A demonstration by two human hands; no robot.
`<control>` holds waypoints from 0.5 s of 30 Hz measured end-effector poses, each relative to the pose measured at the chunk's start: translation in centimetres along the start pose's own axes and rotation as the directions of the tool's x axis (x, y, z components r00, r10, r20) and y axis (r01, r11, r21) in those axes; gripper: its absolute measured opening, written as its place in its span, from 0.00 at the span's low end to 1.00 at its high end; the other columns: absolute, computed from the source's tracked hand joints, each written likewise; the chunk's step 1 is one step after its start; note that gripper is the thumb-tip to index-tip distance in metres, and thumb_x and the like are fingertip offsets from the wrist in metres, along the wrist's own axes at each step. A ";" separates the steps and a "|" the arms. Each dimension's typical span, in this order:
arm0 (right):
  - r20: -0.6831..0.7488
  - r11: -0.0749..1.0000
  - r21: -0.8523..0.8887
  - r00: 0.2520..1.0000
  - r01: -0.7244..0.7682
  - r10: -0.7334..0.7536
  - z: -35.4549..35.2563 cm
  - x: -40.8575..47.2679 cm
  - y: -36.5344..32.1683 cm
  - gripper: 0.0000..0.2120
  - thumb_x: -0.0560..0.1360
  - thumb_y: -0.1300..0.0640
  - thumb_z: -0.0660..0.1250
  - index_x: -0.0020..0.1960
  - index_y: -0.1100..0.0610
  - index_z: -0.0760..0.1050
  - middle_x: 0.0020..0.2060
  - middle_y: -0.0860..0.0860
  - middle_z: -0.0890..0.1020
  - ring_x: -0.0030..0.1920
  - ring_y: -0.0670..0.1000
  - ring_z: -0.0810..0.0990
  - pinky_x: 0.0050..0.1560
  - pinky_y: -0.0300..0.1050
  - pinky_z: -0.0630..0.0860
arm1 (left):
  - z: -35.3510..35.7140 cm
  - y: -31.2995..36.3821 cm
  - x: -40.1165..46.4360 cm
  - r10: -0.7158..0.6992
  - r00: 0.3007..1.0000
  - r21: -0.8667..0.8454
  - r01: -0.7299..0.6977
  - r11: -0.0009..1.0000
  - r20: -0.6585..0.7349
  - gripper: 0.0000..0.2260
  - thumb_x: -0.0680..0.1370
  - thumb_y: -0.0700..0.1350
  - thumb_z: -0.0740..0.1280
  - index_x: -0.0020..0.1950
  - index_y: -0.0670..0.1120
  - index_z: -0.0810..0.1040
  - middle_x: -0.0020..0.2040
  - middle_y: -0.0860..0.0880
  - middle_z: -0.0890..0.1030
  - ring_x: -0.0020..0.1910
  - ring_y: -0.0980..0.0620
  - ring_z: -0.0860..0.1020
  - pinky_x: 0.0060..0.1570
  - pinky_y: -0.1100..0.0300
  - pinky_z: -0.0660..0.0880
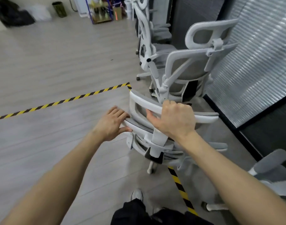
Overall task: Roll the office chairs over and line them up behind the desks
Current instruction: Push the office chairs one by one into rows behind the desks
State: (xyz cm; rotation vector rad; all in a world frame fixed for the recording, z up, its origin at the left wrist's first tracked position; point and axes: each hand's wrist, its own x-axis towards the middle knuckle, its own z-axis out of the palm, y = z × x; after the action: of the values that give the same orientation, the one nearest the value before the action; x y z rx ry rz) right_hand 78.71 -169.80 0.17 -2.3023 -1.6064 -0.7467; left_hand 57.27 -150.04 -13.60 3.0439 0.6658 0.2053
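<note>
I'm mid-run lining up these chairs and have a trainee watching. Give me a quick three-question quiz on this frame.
1. True or false: the right hand grips the headrest of the nearest office chair.
2. Where is the left hand? A) on the floor B) on the left edge of the chair's back C) on the green bin
3. Fill in: the striped floor tape is black and ____.

Key: 1 true; 2 B; 3 yellow.
</note>
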 end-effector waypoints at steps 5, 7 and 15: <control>-0.032 0.982 0.102 0.987 0.157 -0.154 0.0 0.2 -1.4 0.31 0.76 0.30 0.65 0.34 0.58 0.73 0.26 0.54 0.77 0.23 0.56 0.76 0.29 0.42 0.61 | -0.9 2.2 -6.2 -0.206 0.976 0.016 0.207 0.978 -0.070 0.33 0.81 0.77 0.56 0.67 0.50 0.78 0.60 0.50 0.79 0.64 0.45 0.76 0.81 0.45 0.64; -0.049 0.965 0.141 0.975 0.221 -0.216 0.1 0.8 -2.2 0.32 0.75 0.29 0.65 0.33 0.58 0.73 0.25 0.53 0.76 0.22 0.56 0.75 0.29 0.41 0.61 | -1.4 2.9 -8.4 -0.288 0.955 0.022 0.290 0.957 -0.070 0.33 0.81 0.76 0.57 0.68 0.51 0.78 0.61 0.51 0.79 0.65 0.46 0.75 0.81 0.47 0.63; -0.132 0.865 0.272 0.906 0.422 -0.402 1.9 4.8 -8.5 0.31 0.73 0.29 0.67 0.32 0.56 0.69 0.24 0.53 0.75 0.22 0.56 0.73 0.30 0.41 0.59 | -1.6 1.9 -15.4 -0.581 0.812 0.047 0.583 0.811 -0.050 0.32 0.81 0.77 0.55 0.69 0.53 0.74 0.64 0.52 0.77 0.68 0.45 0.74 0.81 0.44 0.63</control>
State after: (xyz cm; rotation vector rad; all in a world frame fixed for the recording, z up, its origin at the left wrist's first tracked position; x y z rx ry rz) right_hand 72.68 -161.90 0.33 -1.7248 -2.0498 -0.6099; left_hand 43.95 -158.21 -13.82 2.7127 1.5844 0.2192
